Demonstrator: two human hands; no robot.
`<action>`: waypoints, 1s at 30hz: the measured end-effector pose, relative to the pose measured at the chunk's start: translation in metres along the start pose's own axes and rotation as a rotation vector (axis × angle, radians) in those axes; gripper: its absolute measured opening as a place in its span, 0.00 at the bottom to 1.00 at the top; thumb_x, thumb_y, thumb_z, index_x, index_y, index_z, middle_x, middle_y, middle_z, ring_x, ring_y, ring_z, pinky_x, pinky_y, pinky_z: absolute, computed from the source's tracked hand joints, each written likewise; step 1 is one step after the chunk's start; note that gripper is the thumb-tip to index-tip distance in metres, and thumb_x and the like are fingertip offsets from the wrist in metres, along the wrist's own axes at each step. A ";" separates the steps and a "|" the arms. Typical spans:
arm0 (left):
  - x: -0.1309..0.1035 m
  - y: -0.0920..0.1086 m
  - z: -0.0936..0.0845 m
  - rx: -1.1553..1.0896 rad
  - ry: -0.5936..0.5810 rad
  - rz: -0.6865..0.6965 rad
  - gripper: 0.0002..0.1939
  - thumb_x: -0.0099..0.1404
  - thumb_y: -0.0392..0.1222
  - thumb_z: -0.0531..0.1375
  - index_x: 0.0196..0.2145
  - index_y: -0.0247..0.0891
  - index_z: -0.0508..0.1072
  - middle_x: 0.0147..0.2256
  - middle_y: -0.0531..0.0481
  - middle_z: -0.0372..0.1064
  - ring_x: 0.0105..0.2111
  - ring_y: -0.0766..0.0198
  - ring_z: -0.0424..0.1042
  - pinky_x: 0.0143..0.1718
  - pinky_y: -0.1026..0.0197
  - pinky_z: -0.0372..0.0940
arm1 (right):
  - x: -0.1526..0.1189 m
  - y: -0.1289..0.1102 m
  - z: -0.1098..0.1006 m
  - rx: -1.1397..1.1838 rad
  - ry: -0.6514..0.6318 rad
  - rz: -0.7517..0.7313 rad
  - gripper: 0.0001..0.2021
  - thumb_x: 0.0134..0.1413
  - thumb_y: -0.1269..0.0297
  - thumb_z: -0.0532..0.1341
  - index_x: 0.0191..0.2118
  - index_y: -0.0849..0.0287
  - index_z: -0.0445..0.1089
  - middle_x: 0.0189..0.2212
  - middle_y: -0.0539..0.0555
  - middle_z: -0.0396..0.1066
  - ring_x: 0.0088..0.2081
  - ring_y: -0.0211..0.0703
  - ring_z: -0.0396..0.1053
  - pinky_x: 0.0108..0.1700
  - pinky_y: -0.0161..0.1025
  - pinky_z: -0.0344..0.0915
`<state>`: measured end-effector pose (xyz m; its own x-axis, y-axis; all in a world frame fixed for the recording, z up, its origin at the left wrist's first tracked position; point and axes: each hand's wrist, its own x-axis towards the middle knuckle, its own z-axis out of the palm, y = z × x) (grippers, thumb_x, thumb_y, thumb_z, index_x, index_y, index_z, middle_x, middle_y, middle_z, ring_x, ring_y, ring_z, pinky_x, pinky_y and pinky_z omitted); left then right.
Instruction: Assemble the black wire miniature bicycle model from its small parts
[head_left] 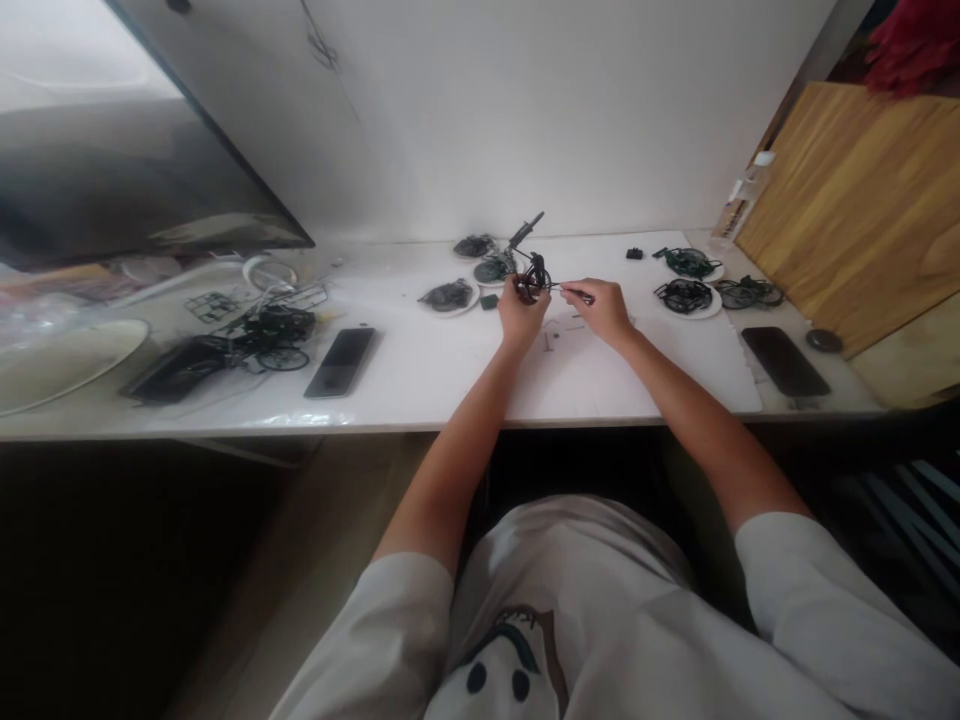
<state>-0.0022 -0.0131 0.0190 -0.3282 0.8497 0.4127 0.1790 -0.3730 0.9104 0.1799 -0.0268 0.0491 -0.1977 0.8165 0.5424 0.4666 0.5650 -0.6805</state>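
On our table [851,398] we have plates [709,307] left and right of our hands [525,312], one phone [341,362] farther left, another phone [785,361] farther right, the wall [525,120] behind, a bottle [742,200] rear right.

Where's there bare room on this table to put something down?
The widest bare patch of table lies between the left phone and left forearm. A smaller one sits between the right forearm and right phone, in front of the right plates. It's crowded around the left hand, with loaded plates to its left, and at the heap of dark parts leftmost.
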 end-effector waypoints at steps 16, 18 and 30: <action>0.002 -0.006 0.003 0.071 0.008 0.074 0.17 0.60 0.37 0.70 0.45 0.42 0.71 0.40 0.48 0.81 0.37 0.60 0.80 0.45 0.57 0.72 | 0.003 0.015 0.005 -0.096 0.068 -0.198 0.15 0.71 0.54 0.66 0.49 0.57 0.86 0.41 0.60 0.85 0.39 0.50 0.80 0.47 0.45 0.75; 0.001 -0.006 0.002 0.073 0.007 0.074 0.17 0.60 0.37 0.70 0.45 0.42 0.71 0.39 0.48 0.81 0.37 0.60 0.80 0.44 0.58 0.72 | 0.003 0.015 0.005 -0.110 0.071 -0.201 0.14 0.71 0.54 0.66 0.49 0.57 0.86 0.41 0.60 0.85 0.39 0.50 0.81 0.47 0.45 0.75; 0.001 -0.005 0.002 0.082 -0.001 0.073 0.16 0.59 0.36 0.70 0.43 0.41 0.71 0.37 0.48 0.81 0.35 0.59 0.80 0.42 0.57 0.72 | 0.003 0.012 0.006 -0.164 0.046 -0.202 0.13 0.71 0.57 0.65 0.48 0.57 0.86 0.43 0.59 0.85 0.37 0.48 0.78 0.45 0.44 0.73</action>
<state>-0.0019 -0.0094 0.0145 -0.3109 0.8216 0.4778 0.2778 -0.4022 0.8724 0.1802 -0.0168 0.0395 -0.2635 0.6807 0.6836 0.5559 0.6863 -0.4690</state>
